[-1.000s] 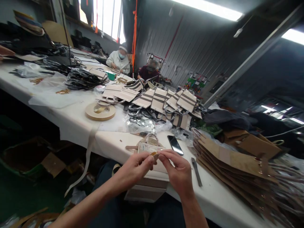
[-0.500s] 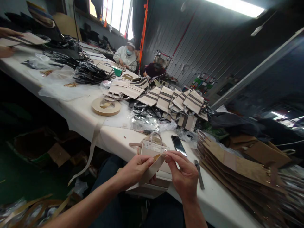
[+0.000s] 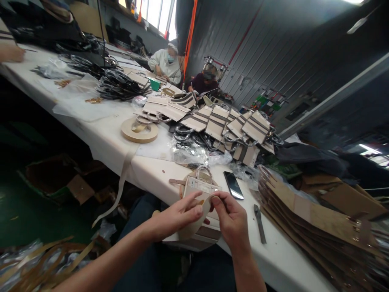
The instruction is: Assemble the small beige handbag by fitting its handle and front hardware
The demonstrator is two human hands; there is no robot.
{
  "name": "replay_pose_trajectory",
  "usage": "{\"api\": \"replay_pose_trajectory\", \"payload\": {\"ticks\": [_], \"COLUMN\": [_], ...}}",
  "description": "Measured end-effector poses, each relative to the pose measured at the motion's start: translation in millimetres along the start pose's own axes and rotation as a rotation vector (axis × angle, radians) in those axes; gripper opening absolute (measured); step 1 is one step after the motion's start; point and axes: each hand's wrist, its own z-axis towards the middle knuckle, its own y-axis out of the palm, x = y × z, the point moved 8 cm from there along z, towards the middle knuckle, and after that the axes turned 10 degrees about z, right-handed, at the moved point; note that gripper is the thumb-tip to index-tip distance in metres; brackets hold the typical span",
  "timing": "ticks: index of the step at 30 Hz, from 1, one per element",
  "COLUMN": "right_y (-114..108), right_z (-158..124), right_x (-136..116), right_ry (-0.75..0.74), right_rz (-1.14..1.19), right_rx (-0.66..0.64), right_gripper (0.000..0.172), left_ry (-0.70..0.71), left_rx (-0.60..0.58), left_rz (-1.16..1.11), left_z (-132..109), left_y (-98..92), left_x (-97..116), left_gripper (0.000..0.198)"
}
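Note:
My right hand pinches the upper end of a wide beige strip between thumb and index finger. My left hand is at the strip's left side, thumb stretched over its front and fingertips showing behind it. The left index finger is raised off the strip. Behind my hands, a pale handbag with a plastic-wrapped handle rests against the table edge above my lap. Its lower part is partly covered by the strip and hands.
A tape roll lies on the table, its tail hanging over the edge. Near my right hand are a phone, a dark flat tool and stacked brown panels. Beige bag pieces pile up beyond. Co-workers sit across.
My left index finger has lifted and straightened from its pinch on the strip. The strip now curves more toward my right hand. The whole view has shifted slightly.

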Motion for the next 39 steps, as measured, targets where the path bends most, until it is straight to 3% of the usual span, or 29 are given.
{"api": "replay_pose_trajectory", "payload": {"ticks": [5,8,14,19,22,31,39], "right_y": [7.9,9.2,20.9,35.8,36.1,24.0,25.1], "right_z": [3.1,10.7,45.8,70.5,74.5,70.4,71.7], "right_x": [18.0,27.4,42.0,67.8,79.1,92.1,98.3], "right_ry": [0.113,0.137,-0.003,-0.052,-0.028,-0.005,0.022], "right_rz": [-0.023,-0.098,-0.313,-0.403,-0.409,-0.358,-0.379], "right_rx": [-0.108,-0.113,-0.079,-0.133,-0.132,-0.073,-0.108], "right_gripper": [0.03,0.032,0.027,0.021,0.02,0.022,0.027], "left_ry": [-0.03,-0.109,-0.136,-0.185,-0.231,-0.235,-0.271], "left_rx": [0.071,0.168,0.35,0.456,0.464,0.464,0.463], "left_rz": [0.198,0.211,0.135,-0.045,-0.079,-0.003,0.056], "left_z": [11.5,17.2,33.1,46.0,48.4,56.8,57.8], "left_y": [-0.2,-5.6,-12.2,-21.7,-23.8,-20.7,-20.7], "left_x": [-13.1,-30.0,-42.3,-44.6,-46.7,-53.8,-52.1], "left_gripper": [0.056,0.054,0.063,0.041,0.031,0.041,0.033]}}
